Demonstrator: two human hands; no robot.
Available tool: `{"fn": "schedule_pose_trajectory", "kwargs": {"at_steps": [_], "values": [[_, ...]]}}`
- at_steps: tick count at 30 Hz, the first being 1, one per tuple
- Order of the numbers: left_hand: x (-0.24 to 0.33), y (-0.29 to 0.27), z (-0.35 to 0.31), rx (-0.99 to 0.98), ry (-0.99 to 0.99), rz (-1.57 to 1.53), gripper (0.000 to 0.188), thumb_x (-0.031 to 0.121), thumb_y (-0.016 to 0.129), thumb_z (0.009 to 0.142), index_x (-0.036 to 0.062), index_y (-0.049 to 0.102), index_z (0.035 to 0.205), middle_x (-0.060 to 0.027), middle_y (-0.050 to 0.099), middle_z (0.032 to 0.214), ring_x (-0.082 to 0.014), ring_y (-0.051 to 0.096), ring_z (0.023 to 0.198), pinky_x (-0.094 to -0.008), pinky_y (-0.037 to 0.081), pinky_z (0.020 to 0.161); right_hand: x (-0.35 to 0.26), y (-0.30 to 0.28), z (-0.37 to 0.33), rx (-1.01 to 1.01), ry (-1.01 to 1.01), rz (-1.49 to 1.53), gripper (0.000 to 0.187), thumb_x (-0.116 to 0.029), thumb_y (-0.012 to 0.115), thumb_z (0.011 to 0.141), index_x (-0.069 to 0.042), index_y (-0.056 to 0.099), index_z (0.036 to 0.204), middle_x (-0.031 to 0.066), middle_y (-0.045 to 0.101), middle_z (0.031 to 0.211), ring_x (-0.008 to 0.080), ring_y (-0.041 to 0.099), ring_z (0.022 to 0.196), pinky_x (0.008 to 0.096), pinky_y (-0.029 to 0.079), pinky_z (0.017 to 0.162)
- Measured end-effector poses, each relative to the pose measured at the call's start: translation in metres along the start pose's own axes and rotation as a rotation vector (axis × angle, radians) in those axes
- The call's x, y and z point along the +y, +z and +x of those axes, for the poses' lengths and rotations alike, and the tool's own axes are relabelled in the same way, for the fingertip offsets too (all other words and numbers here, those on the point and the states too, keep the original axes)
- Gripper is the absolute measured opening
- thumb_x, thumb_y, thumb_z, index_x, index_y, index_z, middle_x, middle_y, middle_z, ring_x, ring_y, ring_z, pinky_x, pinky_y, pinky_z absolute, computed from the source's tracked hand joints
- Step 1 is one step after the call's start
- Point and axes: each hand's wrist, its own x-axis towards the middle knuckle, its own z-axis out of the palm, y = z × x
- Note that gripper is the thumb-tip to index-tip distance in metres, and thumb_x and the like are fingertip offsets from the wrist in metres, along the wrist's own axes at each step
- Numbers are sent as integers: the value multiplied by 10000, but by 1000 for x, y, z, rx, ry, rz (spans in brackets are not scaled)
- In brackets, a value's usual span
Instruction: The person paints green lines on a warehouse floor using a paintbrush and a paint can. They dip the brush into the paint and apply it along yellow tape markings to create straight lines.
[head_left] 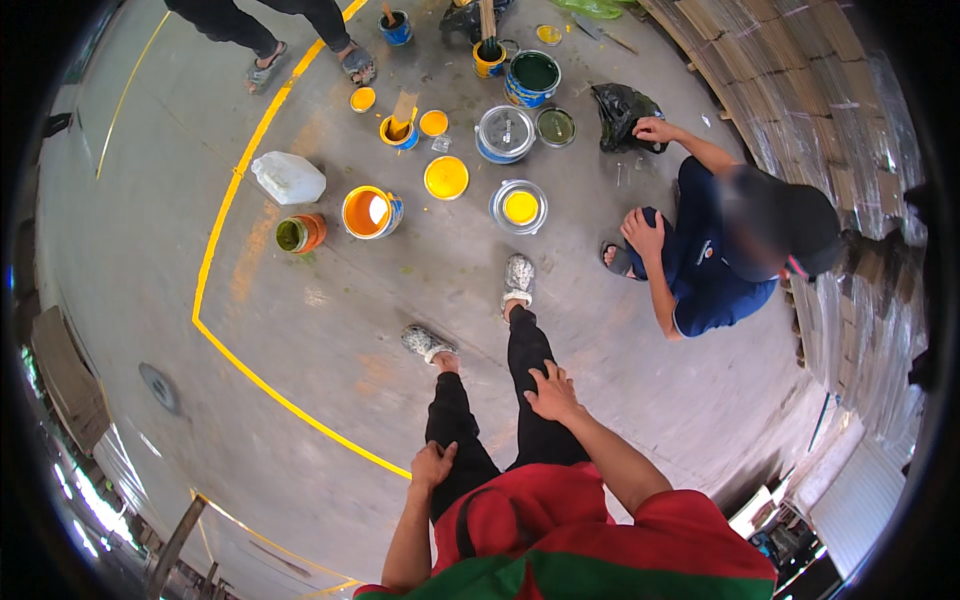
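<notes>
Black trousers [530, 440] run from six o'clock toward the middle of my feed, and both of the hands I watch over rest on them. The right hand [555, 390], at five o'clock, lies spread over the right knee, its grip released and nothing in it. The left hand [436, 465], between six and seven, curls on the left thigh; from this far off I can't tell whether its grip pinches the cloth or merely lies there. Mottled grey clogs [428, 343] stand apart on the concrete floor [640, 430].

Well beyond both hands I have the paint things. At ten o'clock sits a blue can [394, 217] with an orange-yellow inside; just outward of it are a stained green-and-orange can [315, 232] and a whitish jug [289, 178]. A yellow disc [446, 178] lies flat at half past eleven. Near twelve I see a grey-lidded can [505, 133], and beyond it a can of dark green paint [523, 97].

At half past two a co-worker in dark blue [725, 295] squats, one hand [644, 240] at the knee, the other [655, 130] touching a black plastic bag [622, 108]. Plastic-wrapped cardboard stacks [830, 90] rise at two o'clock.
</notes>
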Motion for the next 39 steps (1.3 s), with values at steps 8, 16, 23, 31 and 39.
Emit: {"fn": "schedule_pose_trajectory", "kwargs": {"at_steps": [8, 16, 23, 31, 39], "values": [[121, 1, 37, 114, -124, 28, 862, 514, 748, 852, 12, 381, 1449, -262, 399, 1466, -483, 459, 1310, -587, 447, 1037, 32, -50, 24, -167, 27, 1, 717, -450, 624, 946, -184, 378, 1565, 193, 184, 1670, 445, 303, 1471, 585, 364, 1145], [172, -4, 71, -18, -231, 154, 1153, 547, 786, 810, 93, 99, 1616, -239, 146, 1650, -493, 318, 1450, -686, 329, 1106, 45, -54, 34, -151, 13, 105, 736, -502, 613, 946, -206, 367, 1574, 193, 189, 1667, 441, 300, 1473, 577, 373, 1143], [156, -29, 83, -66, -237, 221, 1147, 562, 759, 821, 107, 91, 1635, -243, 77, 1681, -517, 292, 1458, -705, 356, 1070, 25, -66, 49, -115, -15, 145, 751, -502, 642, 926, -208, 382, 1566, 187, 208, 1662, 450, 296, 1470, 537, 358, 1166], [74, -123, 103, -43, -363, 119, 1116, 560, 744, 839, 117, 102, 1637, -232, 53, 1688, -531, 282, 1461, -680, 351, 1096, -20, -86, 92, 132, -94, 173, 658, -448, 634, 962, -92, 479, 1494, 272, 421, 1517, 438, 417, 1400, 475, 351, 1172], [-81, -275, 153, 70, -377, -40, 1074, 537, 748, 843, 108, 149, 1624, -204, 3, 1694, -479, 335, 1451, -705, 376, 1072, -144, -99, 138, 362, 57, -10, 585, -427, 649, 927, -7, 609, 1332, 251, 571, 1356, 409, 551, 1267, 470, 449, 1081]]}}
